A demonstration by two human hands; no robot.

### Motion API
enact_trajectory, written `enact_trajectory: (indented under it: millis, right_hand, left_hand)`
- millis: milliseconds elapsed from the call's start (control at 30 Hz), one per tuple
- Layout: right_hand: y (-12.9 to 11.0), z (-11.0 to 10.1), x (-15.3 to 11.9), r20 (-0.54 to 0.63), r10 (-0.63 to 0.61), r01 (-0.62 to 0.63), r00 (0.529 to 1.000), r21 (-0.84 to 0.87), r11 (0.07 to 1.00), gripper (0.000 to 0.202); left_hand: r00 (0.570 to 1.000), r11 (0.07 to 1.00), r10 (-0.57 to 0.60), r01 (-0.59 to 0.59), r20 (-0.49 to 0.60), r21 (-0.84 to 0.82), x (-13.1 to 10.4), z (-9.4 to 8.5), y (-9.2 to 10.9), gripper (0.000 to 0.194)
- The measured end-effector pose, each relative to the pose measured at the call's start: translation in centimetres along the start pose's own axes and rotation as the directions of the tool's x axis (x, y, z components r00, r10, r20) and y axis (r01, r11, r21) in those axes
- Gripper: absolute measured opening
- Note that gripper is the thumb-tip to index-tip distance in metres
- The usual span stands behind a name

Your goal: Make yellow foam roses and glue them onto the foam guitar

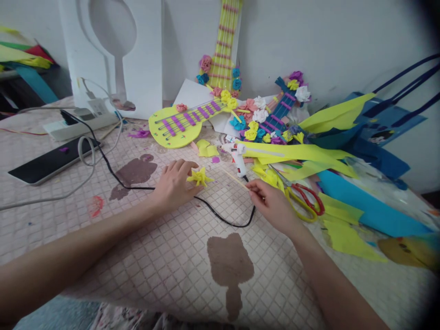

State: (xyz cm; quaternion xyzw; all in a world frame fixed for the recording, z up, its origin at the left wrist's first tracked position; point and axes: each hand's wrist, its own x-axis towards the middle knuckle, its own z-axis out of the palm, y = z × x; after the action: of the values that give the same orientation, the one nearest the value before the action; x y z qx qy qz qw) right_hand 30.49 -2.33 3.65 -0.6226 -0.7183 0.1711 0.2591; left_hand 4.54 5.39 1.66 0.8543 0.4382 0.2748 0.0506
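Observation:
My left hand [177,181] is closed at the left side of a small yellow paper flower [200,177], with thumb and fingertips on its petals. A thin wooden stick [234,176] is pinched in my right hand [270,200], its free end pointing up and left over the table. Just beyond the stick lies a white glue gun [238,158]. Its black cord [225,220] loops across the cloth between my hands and passes by my left hand. Scissors with red and yellow handles [304,204] rest to the right of my right hand.
Paper guitars, one yellow [177,123] and one blue [278,112], sit at the back with crepe flowers. Yellow strips [295,151] and blue paper [371,199] fill the right. A power strip [79,126] and black tablet-like device [53,160] are at left.

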Motion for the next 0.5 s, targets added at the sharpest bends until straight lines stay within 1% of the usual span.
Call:
enact_trajectory:
  millis: [100, 233, 367, 500]
  right_hand:
    - [-0.6, 0.6, 0.0, 0.023, -0.035, 0.035, 0.999, 0.025, 0.999, 0.013]
    - [-1.0, 1.1, 0.1, 0.028, -0.087, 0.086, 0.996, 0.026, 0.996, 0.012]
    - [-1.0, 1.6, 0.0, 0.0, -0.108, 0.108, 0.994, 0.009, 0.994, 0.011]
    - [-0.9, 2.0, 0.0, -0.05, -0.078, 0.078, 0.996, -0.001, 0.997, 0.007]
  left_hand:
    - [0.999, 0.999, -0.007, 0.006, 0.048, 0.035, -0.2, 0.1, 0.1, 0.034]
    - [0.997, 1.0, -0.013, 0.012, 0.082, 0.008, -0.2, 0.1, 0.0, 0.028]
    - [0.997, 0.999, 0.023, -0.02, 0.072, -0.037, -0.2, 0.1, 0.0, 0.026]
    - [0.994, 0.991, 0.092, -0.086, 0.056, -0.107, -0.3, 0.5, -0.2, 0.023]
